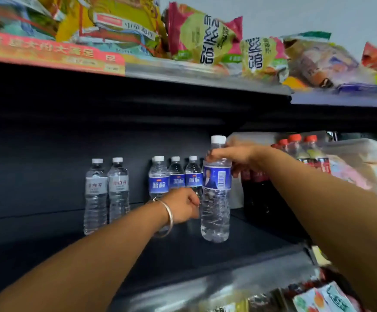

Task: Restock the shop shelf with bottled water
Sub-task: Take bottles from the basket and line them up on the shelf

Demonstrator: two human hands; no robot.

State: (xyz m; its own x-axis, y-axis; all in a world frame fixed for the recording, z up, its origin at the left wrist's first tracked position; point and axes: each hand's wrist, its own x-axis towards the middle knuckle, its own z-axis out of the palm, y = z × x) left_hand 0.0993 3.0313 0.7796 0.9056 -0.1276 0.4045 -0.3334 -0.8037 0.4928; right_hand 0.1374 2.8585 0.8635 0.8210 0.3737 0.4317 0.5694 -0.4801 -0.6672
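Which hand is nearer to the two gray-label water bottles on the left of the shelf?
Left. The left hand is low by the blue-label bottles, right of the gray-label bottles; the right hand grips a bottle's shoulder, farther right.

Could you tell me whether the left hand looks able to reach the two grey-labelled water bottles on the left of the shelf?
Probably yes. The left hand hangs near the blue-labelled bottles, and only bare dark shelf lies between it and the grey-labelled bottles.
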